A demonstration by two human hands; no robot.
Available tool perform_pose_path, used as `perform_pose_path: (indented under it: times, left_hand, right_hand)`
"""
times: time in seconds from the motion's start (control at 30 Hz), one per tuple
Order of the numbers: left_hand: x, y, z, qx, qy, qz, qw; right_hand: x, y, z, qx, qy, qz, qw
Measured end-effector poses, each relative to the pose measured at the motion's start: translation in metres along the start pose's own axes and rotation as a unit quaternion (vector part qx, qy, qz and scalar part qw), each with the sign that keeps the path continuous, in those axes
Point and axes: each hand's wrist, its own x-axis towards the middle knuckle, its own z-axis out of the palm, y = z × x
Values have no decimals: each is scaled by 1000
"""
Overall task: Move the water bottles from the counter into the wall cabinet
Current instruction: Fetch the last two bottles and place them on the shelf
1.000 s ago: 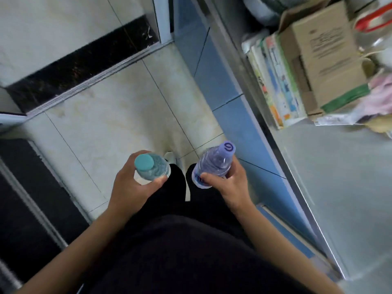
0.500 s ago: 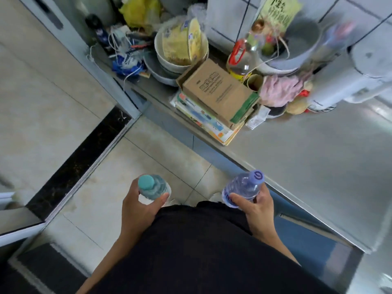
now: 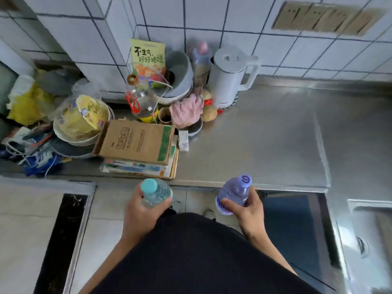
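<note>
Steel tabletop [image 3: 265, 145] runs ahead of me, bare across its middle and right, cluttered at its back left corner. I stand at its front edge, looking down.

Left hand [image 3: 141, 211]: fingers wrapped around the teal-capped bottle [image 3: 156, 193], held upright, cap up, just short of the front edge, over the floor.

Right hand [image 3: 249, 211]: fingers wrapped around the purple-capped bottle [image 3: 234, 195], tilted slightly, cap leaning toward the tabletop, also just short of the front edge.

Both bottles are in the air, neither touching the tabletop. The hands are well apart, one on either side of my dark top [image 3: 195, 255].

Back left corner: a cardboard box [image 3: 135, 142] lies flat on a stack of books [image 3: 140, 168] near the front edge. Behind it stands an oil bottle [image 3: 141, 102] with a red handle, and just beside that a pink cloth [image 3: 186, 110]. A white kettle [image 3: 230, 77] stands against the tiled wall [image 3: 297, 49]. A yellow instant-noodle cup [image 3: 84, 115] sits in stacked bowls left of the box.

Wall cabinet: out of frame. Picture edges are blurred.
</note>
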Motion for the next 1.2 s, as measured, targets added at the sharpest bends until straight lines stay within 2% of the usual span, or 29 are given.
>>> perform_pose_path:
  times: [0.13,0.23,0.43,0.6,0.77,0.97,1.1,1.2]
  left_hand:
    - [33,12,-1,18,-95,39,995]
    - [51,16,-2,31,-161,65,984]
    - [60,21,24,71,-296,95,948]
    - [26,34,52,125,-384,207,891]
    - [-16,39,83,137,-453,264,841]
    - [-121,33,126,118,-512,290,800]
    - [-198,23,157,128,-561,321,752]
    - [-240,11,182,143,-606,315,716]
  right_hand:
    - [-26,-2,3,30,94,23,995]
    - [-60,2,7,66,193,44,978]
    - [-149,30,25,107,341,91,930]
    - [-225,53,33,164,466,94,865]
    - [-273,83,23,207,515,73,828]
    - [-354,125,-26,242,559,50,792]
    - [-423,164,-43,260,610,54,746]
    - [-467,187,-41,295,644,60,703]
